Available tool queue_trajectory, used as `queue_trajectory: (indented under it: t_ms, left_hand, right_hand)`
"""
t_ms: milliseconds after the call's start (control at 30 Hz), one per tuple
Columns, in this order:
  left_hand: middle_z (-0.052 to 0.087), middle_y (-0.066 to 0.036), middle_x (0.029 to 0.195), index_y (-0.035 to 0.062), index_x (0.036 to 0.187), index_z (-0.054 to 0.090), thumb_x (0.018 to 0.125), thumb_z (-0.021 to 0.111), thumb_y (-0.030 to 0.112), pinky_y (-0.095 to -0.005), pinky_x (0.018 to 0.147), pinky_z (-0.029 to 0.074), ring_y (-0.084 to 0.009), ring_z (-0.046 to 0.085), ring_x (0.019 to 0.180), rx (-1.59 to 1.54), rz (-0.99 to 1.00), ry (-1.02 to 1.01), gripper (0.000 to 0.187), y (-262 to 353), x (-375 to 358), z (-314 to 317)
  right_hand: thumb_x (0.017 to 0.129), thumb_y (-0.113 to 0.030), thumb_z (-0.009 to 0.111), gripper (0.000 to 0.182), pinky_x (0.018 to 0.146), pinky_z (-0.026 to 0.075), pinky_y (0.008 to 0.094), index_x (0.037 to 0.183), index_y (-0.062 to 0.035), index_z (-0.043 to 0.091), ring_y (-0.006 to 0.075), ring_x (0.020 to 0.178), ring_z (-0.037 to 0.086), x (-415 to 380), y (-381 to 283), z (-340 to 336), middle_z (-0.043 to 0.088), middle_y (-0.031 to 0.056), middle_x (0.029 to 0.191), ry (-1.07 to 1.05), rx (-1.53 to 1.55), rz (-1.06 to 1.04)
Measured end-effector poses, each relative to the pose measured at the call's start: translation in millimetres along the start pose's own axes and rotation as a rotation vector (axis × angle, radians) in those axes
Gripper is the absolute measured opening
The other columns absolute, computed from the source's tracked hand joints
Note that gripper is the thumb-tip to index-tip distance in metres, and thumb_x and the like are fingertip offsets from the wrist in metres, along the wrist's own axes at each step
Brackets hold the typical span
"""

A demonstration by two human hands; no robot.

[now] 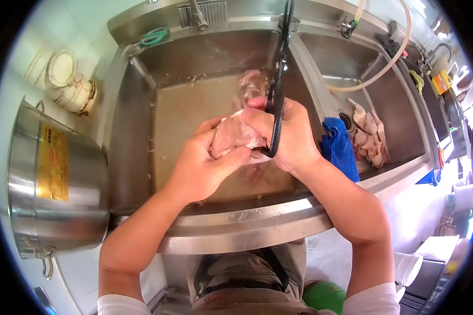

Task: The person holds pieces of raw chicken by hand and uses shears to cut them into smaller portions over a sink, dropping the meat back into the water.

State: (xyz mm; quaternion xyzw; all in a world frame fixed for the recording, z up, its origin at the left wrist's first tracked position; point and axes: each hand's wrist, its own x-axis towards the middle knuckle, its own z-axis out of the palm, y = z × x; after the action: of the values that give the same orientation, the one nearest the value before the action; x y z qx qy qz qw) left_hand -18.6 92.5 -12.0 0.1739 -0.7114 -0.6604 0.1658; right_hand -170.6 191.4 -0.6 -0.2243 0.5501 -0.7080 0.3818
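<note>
Over the left sink basin (135, 131), my left hand (205, 163) grips a pale pink piece of raw meat (234, 137) between thumb and fingers. My right hand (286, 131) is closed at the meat's right side, its thumb pressed on the top. A long black metal hook (284, 58) comes down from the top of the view, and its curved lower end passes between my right hand and the meat. Whether the hook's tip is in the meat is hidden. Behind my hands more raw meat (251, 83) lies in murky water.
The right basin (404, 131) holds pale meat pieces (372, 137). A blue cloth (339, 152) hangs over its near left corner. A large steel pot (79, 210) stands at the left. A hose (394, 60) curves over the right basin. Green scissor handles (154, 37) lie on the back rim.
</note>
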Motion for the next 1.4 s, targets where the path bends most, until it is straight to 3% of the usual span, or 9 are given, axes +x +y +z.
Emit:
queue_trajectory:
  t_ms: [200, 400, 600, 667, 833, 933, 1067, 1167, 1400]
  left_hand:
    - [0.062, -0.014, 0.12, -0.0072, 0.131, 0.049, 0.088, 0.052, -0.007, -0.0414, 0.092, 0.057, -0.0242, 0.064, 0.105, -0.488, -0.087, -0.067, 0.043, 14.4, 1.2, 4.0]
    - [0.065, -0.016, 0.116, -0.0065, 0.121, 0.06, 0.081, 0.054, -0.004, -0.0466, 0.088, 0.058, -0.0292, 0.067, 0.1, -0.309, -0.15, -0.074, 0.041, 8.2, 5.7, -22.6]
    - [0.067, -0.019, 0.11, -0.0104, 0.12, 0.059, 0.082, 0.053, 0.007, -0.0449, 0.076, 0.061, -0.0338, 0.069, 0.095, -0.1, -0.17, -0.034, 0.042, 23.0, 9.8, -46.8]
    - [0.068, -0.021, 0.108, -0.012, 0.124, 0.057, 0.082, 0.055, 0.014, -0.0451, 0.08, 0.058, -0.0351, 0.069, 0.095, -0.256, -0.174, 0.006, 0.049, 19.0, 12.7, -55.0]
    - [0.066, -0.02, 0.106, -0.0102, 0.115, 0.06, 0.079, 0.053, 0.014, -0.0454, 0.087, 0.055, -0.032, 0.066, 0.09, -0.467, -0.142, -0.086, 0.044, 9.4, 18.1, -81.7]
    - [0.064, -0.019, 0.112, -0.0081, 0.106, 0.062, 0.077, 0.05, 0.01, -0.0461, 0.091, 0.053, -0.0297, 0.063, 0.096, -0.553, -0.164, -0.06, 0.036, 16.4, 12.6, -76.0]
    - [0.06, -0.018, 0.118, -0.0076, 0.101, 0.062, 0.075, 0.05, 0.006, -0.0449, 0.09, 0.051, -0.0266, 0.06, 0.103, -0.596, -0.175, 0.056, 0.032, 31.3, 4.0, -62.5]
    - [0.061, -0.016, 0.117, -0.0084, 0.097, 0.063, 0.074, 0.05, 0.004, -0.0425, 0.088, 0.05, -0.0254, 0.061, 0.102, -0.51, -0.082, -0.044, 0.029, 21.6, 6.7, -66.5]
    - [0.067, -0.014, 0.112, -0.0113, 0.111, 0.064, 0.081, 0.046, 0.006, -0.0405, 0.084, 0.055, -0.0289, 0.066, 0.103, -0.449, -0.18, -0.082, 0.04, 24.4, 3.7, -63.9]
  right_hand:
    - [0.084, -0.002, 0.071, 0.024, 0.057, 0.05, 0.0269, 0.103, 0.0048, 0.058, 0.0124, 0.068, 0.061, -1.4, 9.6, 8.3, 0.064, 0.0077, 0.084, 0.031, 0.133, -0.005]
    - [0.081, -0.005, 0.071, 0.027, 0.056, 0.047, 0.0274, 0.102, 0.0062, 0.057, 0.0146, 0.065, 0.06, 1.7, 12.5, 11.5, 0.064, 0.0091, 0.081, 0.04, 0.237, 0.099]
    - [0.085, -0.012, 0.065, 0.037, 0.074, 0.052, 0.0363, 0.115, 0.0083, 0.057, 0.0242, 0.082, 0.065, 8.7, -9.6, -9.1, 0.065, 0.0136, 0.093, -0.216, 0.087, 0.143]
    - [0.088, -0.022, 0.06, 0.046, 0.084, 0.049, 0.0381, 0.121, 0.0098, 0.055, 0.0239, 0.092, 0.064, 3.6, -27.4, -20.1, 0.065, 0.0147, 0.094, -0.308, -0.078, 0.062]
    - [0.083, -0.018, 0.068, 0.028, 0.061, 0.05, 0.0297, 0.101, 0.0041, 0.067, 0.0171, 0.064, 0.063, -38.4, -99.8, -16.8, 0.067, 0.0093, 0.075, -0.6, -0.823, 0.425]
    - [0.083, -0.028, 0.068, 0.031, 0.06, 0.048, 0.0264, 0.092, 0.0022, 0.068, 0.0143, 0.065, 0.064, -41.2, -106.9, -19.6, 0.065, 0.0083, 0.068, -0.655, -1.033, 0.609]
    - [0.084, -0.031, 0.065, 0.033, 0.055, 0.047, 0.0258, 0.087, 0.0014, 0.068, 0.0141, 0.059, 0.063, -38.8, -110.5, -13.8, 0.064, 0.0078, 0.063, -0.672, -1.197, 0.601]
    - [0.087, -0.037, 0.063, 0.039, 0.047, 0.043, 0.0268, 0.08, 0.0006, 0.066, 0.0139, 0.052, 0.061, -38.6, -106.3, -12.8, 0.062, 0.0072, 0.057, -0.683, -1.224, 0.523]
    - [0.088, -0.042, 0.067, 0.046, 0.044, 0.041, 0.0263, 0.067, -0.0019, 0.062, 0.0125, 0.048, 0.058, -38.2, -104.5, -4.9, 0.059, 0.0056, 0.053, -0.651, -1.228, 0.588]
